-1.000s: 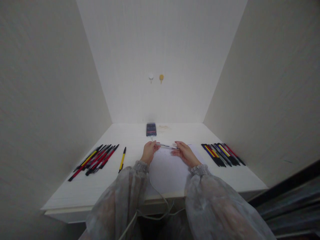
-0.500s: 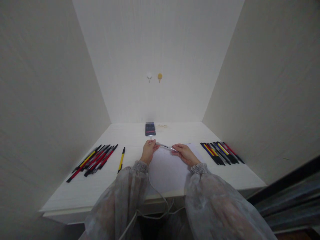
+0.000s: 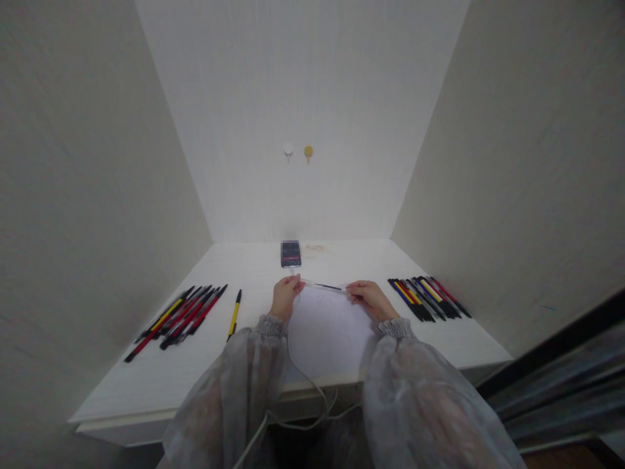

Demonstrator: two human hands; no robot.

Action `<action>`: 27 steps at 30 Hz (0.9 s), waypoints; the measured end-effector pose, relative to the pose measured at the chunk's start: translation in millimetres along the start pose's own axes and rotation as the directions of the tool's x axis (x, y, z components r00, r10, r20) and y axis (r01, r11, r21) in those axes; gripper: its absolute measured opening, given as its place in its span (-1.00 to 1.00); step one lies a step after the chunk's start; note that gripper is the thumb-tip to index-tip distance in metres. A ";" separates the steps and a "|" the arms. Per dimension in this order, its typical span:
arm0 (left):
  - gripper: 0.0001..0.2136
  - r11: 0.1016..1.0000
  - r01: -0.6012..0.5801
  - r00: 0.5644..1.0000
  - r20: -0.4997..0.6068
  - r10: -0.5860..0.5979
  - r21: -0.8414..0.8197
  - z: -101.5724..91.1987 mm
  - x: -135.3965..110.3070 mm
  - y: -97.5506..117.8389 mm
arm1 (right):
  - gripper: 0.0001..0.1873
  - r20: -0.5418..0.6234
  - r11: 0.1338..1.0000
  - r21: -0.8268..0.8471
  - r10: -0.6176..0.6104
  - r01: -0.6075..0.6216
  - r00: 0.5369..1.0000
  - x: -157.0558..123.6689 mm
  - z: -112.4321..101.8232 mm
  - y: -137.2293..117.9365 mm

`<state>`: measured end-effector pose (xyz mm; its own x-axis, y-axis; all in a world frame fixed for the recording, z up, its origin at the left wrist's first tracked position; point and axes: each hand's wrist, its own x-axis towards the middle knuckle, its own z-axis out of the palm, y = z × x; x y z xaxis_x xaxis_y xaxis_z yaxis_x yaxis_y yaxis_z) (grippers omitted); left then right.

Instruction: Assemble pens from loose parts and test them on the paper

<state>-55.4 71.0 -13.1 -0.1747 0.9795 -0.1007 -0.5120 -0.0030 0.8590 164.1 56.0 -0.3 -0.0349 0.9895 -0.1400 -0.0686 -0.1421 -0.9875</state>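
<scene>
A thin, clear pen refill [image 3: 325, 286] with a dark length of ink is stretched level between my two hands. My left hand [image 3: 286, 296] is closed, pinching its left end between thumb and fingers. At the other end, the fingertips of my right hand [image 3: 370, 299] are closed on it too. Beneath the refill lies a sheet of white paper [image 3: 329, 332]. To the left of my left hand, a yellow and black pen [image 3: 235, 316] rests by itself on the white table [image 3: 263, 264], its lower end close to my sleeve.
On the left lies a loose pile of red, black and yellow pens [image 3: 183, 316]. A neater row of pens [image 3: 430, 299] is on the right. A phone [image 3: 291, 254] stands beyond my hands, its white cable [image 3: 305, 372] trailing over the front edge. Walls enclose three sides.
My hands have drawn further apart, and more of the refill shows between them, now closer to level. The whole view has shifted slightly.
</scene>
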 end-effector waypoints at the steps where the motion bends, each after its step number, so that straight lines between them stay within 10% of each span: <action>1: -0.88 1.000 -0.003 1.000 -0.008 0.003 0.025 -0.5 -0.2 1.2 | -0.93 -0.017 1.000 -0.019 0.004 -0.004 1.000 -0.5 -4.3 -1.8; 9: -0.79 0.935 0.015 0.982 0.172 -0.081 0.354 4.3 -8.5 -4.9 | -0.95 -0.068 0.962 -0.273 0.004 -0.022 0.998 -13.9 -32.3 -10.7; 14: -0.80 0.694 -0.217 0.927 0.368 -0.074 0.687 0.5 -16.8 -8.4 | -0.89 -0.056 0.888 -0.460 -0.029 0.000 0.998 -26.7 -45.0 -11.2; 19: -0.76 0.549 -0.300 0.920 0.389 -0.051 0.781 -2.5 -19.0 -4.5 | -0.81 -0.028 0.799 -0.601 -0.032 0.009 0.999 -32.3 -52.2 -14.1; 27: -0.72 0.570 -0.279 0.920 0.385 -0.072 0.773 0.0 -24.0 -2.1 | -0.91 0.079 0.704 -0.706 -0.030 0.077 0.996 -45.1 -47.7 -21.2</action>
<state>-50.1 47.5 -12.5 0.2002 0.9790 0.0385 0.4067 -0.1188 0.9058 214.7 15.6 23.5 -0.1114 0.9883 -0.1043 0.6525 -0.0064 -0.7578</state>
